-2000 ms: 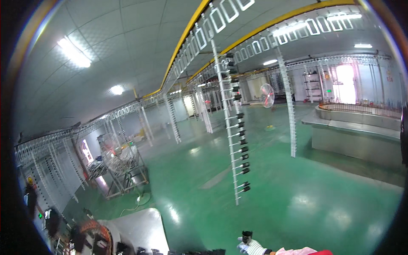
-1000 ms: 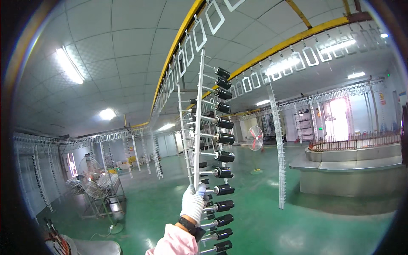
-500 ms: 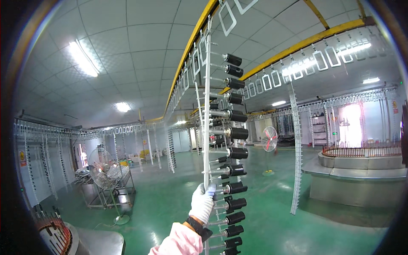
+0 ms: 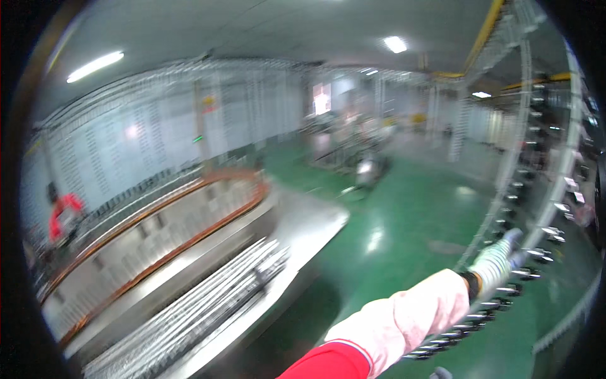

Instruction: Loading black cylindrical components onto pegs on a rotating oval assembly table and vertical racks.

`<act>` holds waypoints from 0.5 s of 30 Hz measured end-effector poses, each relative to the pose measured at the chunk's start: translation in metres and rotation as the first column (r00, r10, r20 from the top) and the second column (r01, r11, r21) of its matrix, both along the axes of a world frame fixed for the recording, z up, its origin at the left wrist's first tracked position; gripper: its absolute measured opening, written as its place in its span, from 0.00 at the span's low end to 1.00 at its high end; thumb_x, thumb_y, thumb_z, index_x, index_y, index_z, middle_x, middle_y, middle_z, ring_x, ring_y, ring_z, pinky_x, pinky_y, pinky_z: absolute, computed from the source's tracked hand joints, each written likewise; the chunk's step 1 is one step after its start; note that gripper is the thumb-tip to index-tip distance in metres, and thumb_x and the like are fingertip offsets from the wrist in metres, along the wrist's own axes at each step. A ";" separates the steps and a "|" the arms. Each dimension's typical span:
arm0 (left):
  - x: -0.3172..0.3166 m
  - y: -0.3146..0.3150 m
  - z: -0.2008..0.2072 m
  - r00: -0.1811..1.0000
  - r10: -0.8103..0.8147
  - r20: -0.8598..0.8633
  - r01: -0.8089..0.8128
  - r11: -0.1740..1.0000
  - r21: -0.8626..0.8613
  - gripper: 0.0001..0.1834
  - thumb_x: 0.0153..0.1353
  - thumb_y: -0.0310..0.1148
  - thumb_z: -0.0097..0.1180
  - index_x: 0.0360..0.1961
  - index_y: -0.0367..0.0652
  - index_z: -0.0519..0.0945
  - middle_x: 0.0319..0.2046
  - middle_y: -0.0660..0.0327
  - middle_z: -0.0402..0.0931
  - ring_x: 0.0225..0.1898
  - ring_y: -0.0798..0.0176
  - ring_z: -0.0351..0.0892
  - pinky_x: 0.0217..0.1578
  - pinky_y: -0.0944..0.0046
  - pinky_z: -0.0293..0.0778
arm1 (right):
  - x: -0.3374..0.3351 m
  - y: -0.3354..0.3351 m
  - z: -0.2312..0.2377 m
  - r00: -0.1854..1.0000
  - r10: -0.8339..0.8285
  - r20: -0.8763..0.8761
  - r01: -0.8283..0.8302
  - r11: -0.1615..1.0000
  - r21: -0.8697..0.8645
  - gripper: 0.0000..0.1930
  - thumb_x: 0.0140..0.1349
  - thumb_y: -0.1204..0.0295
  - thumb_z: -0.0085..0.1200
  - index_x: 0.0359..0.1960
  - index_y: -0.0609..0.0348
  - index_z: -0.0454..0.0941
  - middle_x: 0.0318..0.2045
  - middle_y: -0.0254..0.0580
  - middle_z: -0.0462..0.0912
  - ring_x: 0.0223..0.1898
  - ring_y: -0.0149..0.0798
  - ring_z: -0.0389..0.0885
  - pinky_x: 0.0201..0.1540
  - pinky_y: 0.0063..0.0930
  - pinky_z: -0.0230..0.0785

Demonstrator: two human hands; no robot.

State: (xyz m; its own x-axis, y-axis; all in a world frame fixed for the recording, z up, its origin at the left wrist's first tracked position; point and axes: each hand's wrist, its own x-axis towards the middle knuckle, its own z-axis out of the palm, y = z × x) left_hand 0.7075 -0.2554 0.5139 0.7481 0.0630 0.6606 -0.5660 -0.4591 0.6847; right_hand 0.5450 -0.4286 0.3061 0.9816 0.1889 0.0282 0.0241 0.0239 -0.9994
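Observation:
My left hand (image 4: 495, 262), in a white knitted glove with bluish fingertips, reaches out to the right. Its fingers are closed round the pale bar of a hanging rack (image 4: 555, 201). Black cylindrical parts on short metal pins line that rack, blurred by motion. A second strip (image 4: 508, 170) with dark parts hangs just to its left. At the bottom edge a grey gloved fingertip (image 4: 440, 374) shows, apparently of my right hand; the rest is out of sight.
To the left stands a long metal counter (image 4: 315, 221) with a brown-railed oval track (image 4: 214, 180). Bare metal rods (image 4: 208, 303) lie on it. Beyond it is a person in red (image 4: 63, 218). A cart (image 4: 347, 151) stands farther back on the green floor.
The view has swung left, bringing the counter and rods in. My left hand and the rack now appear at the right, and a second gloved fingertip shows at the bottom.

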 end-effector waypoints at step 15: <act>-0.613 0.107 -0.334 0.160 0.645 -0.747 -0.918 0.376 0.128 0.22 0.63 0.50 0.46 0.53 0.51 0.71 0.43 0.52 0.76 0.48 0.52 0.74 0.49 0.58 0.68 | -0.150 0.110 -0.065 0.639 0.759 0.122 -0.768 0.639 0.045 0.08 0.60 0.65 0.49 0.29 0.54 0.67 0.20 0.31 0.65 0.20 0.25 0.64 0.24 0.19 0.58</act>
State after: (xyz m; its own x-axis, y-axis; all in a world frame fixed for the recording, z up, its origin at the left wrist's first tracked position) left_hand 0.0944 -0.1480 0.1799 0.3024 0.9455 -0.1204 0.5798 -0.0823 0.8106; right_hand 0.3954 -0.3182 0.2407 0.4813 0.8626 0.1560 0.0412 0.1556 -0.9870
